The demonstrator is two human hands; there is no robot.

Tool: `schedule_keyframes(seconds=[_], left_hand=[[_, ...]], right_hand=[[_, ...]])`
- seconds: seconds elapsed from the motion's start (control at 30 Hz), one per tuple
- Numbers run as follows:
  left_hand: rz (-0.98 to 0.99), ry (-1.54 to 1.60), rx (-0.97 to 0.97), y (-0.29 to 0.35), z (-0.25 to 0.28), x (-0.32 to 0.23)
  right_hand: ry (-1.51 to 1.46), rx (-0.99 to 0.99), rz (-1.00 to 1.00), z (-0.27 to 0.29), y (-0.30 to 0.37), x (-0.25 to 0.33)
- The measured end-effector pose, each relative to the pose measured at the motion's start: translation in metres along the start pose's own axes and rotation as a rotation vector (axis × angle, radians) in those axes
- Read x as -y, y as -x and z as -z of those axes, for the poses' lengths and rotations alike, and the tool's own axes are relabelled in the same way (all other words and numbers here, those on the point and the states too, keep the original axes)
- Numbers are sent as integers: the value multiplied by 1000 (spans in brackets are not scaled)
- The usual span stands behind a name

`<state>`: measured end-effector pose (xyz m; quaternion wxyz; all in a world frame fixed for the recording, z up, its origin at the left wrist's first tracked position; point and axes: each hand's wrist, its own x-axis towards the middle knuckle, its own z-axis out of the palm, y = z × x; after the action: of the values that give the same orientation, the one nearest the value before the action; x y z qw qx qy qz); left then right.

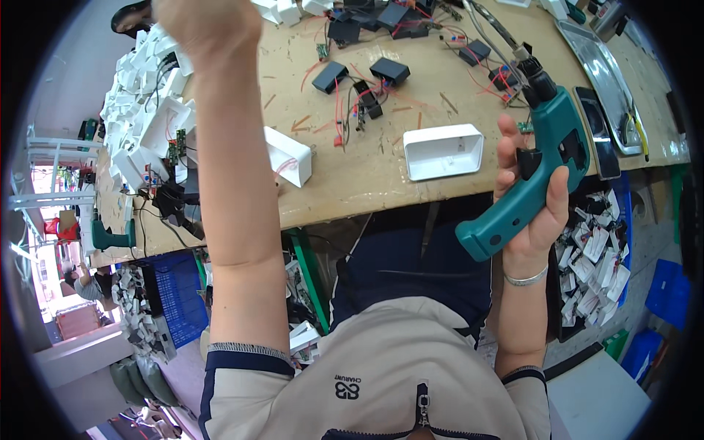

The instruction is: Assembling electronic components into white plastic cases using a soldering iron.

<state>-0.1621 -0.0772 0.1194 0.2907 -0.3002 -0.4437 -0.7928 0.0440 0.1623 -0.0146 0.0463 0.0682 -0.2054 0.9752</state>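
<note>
My right hand (pixel 539 220) holds a teal pistol-grip soldering gun (pixel 539 172), the fingers around its handle near the black trigger. Its black collar and thin metal tip point away toward the far right of the table. My left hand (pixel 213 29) is at the top edge, above the far left of the table; its fingers are blurred and cut off, so what it holds does not show. Between my arms, near the table's front edge, lies an open white plastic housing (pixel 444 158). Another white housing (pixel 290 158) with red wires sits beside my left forearm.
Black boxes with red wires (pixel 390 71) lie across the tabletop (pixel 411 110). White housings (pixel 139 103) are heaped at left. A phone (pixel 598 132) and metal tray (pixel 605 73) are at right. Bins of white parts (pixel 594 264) flank me below. Another teal tool (pixel 114 233) lies far left.
</note>
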Motion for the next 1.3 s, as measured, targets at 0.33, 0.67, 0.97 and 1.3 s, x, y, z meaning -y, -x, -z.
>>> schedule_keyframes(seconds=[0.33,0.67,0.97,1.3], left_hand=[[-400,-1092,713,143,-14,-51],[23,-829,740,179,-31,-21],[397,-786,696,197,-31,-29],[295,-779,667,202,-30,-22]], right_hand=[[147,-176,0,-5,11,-27],[82,-264,128,-4,3,-58],[279,-162,76,-1,22,-33],[390,-140,123,4,56,-7]])
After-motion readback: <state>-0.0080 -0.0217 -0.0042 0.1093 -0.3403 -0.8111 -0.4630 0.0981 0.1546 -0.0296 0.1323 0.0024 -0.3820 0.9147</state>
